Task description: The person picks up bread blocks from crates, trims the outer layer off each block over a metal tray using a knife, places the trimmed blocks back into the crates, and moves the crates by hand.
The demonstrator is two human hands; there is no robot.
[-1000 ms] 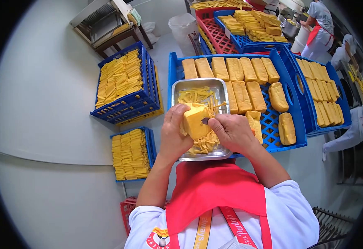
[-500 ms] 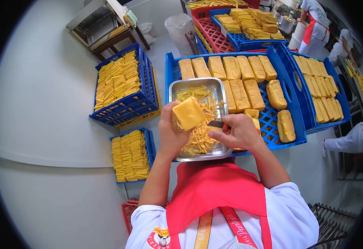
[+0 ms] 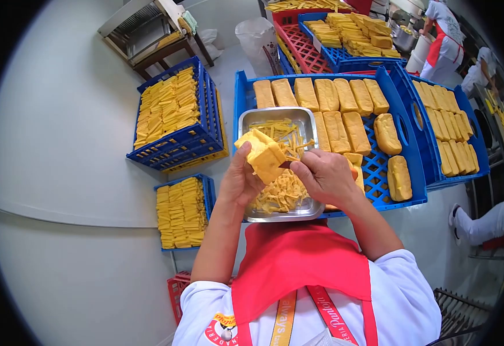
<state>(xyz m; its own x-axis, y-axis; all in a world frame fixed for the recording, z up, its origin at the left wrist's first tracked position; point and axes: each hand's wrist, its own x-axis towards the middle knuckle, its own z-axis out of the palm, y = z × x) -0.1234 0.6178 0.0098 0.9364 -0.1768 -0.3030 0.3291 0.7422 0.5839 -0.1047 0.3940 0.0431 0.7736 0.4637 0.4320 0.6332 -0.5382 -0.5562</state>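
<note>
My left hand [image 3: 240, 182] grips a yellow bread loaf [image 3: 267, 158], tilted above a metal pan. In my right hand [image 3: 331, 177] is a knife [image 3: 286, 165], its short dark blade against the loaf's right side; an orange-red bit of handle shows by the fingers. Thin strips of crust hang beside the blade. Below, the rectangular metal pan [image 3: 285, 217] holds many yellow trimmings [image 3: 281, 195]. It rests over the near left part of a blue crate [image 3: 416, 193], where rows of golden loaves [image 3: 337, 131] stand, two of them apart at the right.
Left of me are stacked blue crates [image 3: 209, 118] and a lower crate [image 3: 210, 193], filled with yellow sticks. Another blue crate [image 3: 478, 164] with loaves stands right. Behind are a red crate [image 3: 304, 43], a plastic bag [image 3: 258, 43] and co-workers [image 3: 445, 40].
The loaf has turned and tipped in my left hand. My right hand has brought the knife up to its side, and strips now hang there. The view has shifted slightly.
</note>
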